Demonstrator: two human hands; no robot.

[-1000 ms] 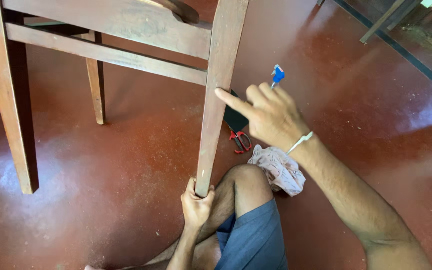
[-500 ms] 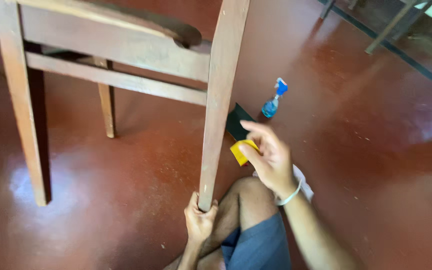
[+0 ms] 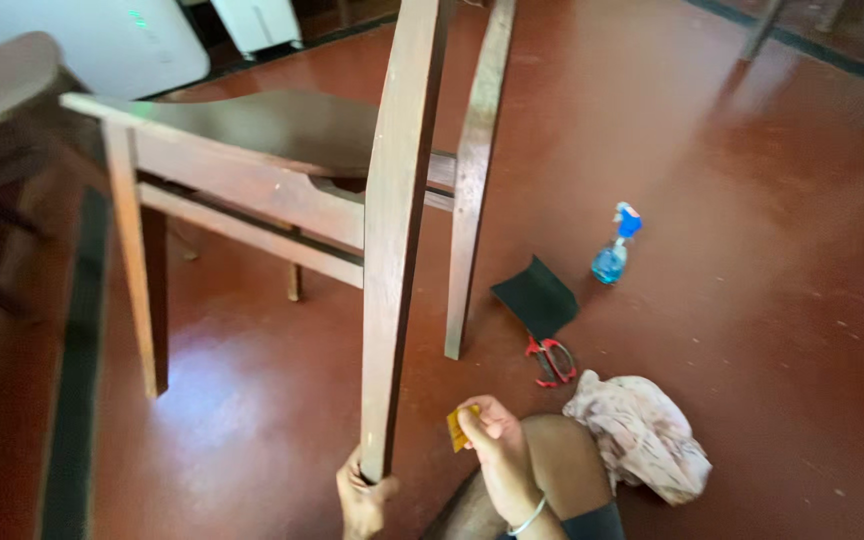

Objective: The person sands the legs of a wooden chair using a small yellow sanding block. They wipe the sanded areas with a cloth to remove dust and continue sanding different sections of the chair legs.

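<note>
Wooden and stiff, the chair leg [image 3: 392, 250] stood on the red floor [image 3: 752, 250], the left hand [image 3: 364, 497] wrapped around its foot, a firm grip, while the right hand [image 3: 500, 445] fingers pinched light yellow sandpaper [image 3: 458, 428] just beside it.

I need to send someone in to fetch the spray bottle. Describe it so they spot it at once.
Start at the wooden chair on the red floor and look past its rear legs, on the side away from the seat. Beyond the dark sheet lying flat there stands the spray bottle. It is the only clear blue thing, small and upright, unlike the red-handled tool and the crumpled pale cloth nearer the knee.
</note>
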